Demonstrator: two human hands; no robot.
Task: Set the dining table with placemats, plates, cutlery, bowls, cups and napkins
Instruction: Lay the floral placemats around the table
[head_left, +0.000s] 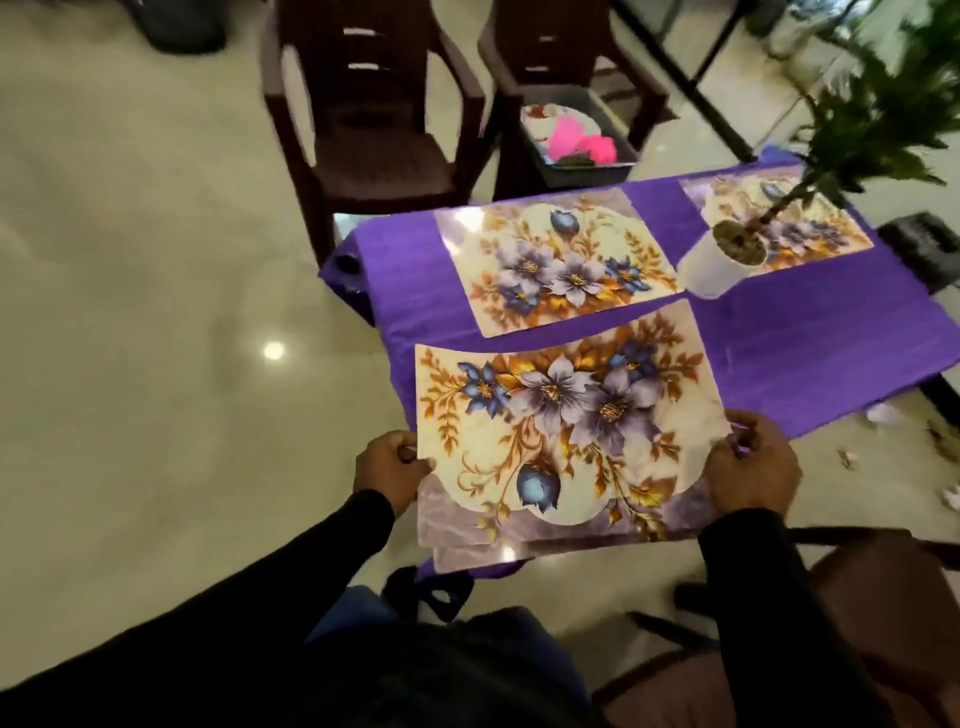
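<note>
From the head camera, the left hand pinches the left edge of a glossy rectangular placemat printed with purple and blue flowers on cream, its fingers curled onto the rim. The right hand grips the right edge of the same mat, thumb on top and fingers folded under it. Both arms wear black sleeves. The held mat lies over the near end of a table covered with a purple cloth, and its near edge overhangs the table. Beneath it, at the near edge, the corner of another like mat shows.

Just beyond, a second floral placemat lies flat on the cloth. A third floral mat sits at the far right, with a white pot holding a green leafy plant standing partly on it.

Past the far end of the table stand two dark brown plastic armchairs. The right one carries a grey tray with pink items and a plate, blurred. The floor is pale glossy tile.
</note>
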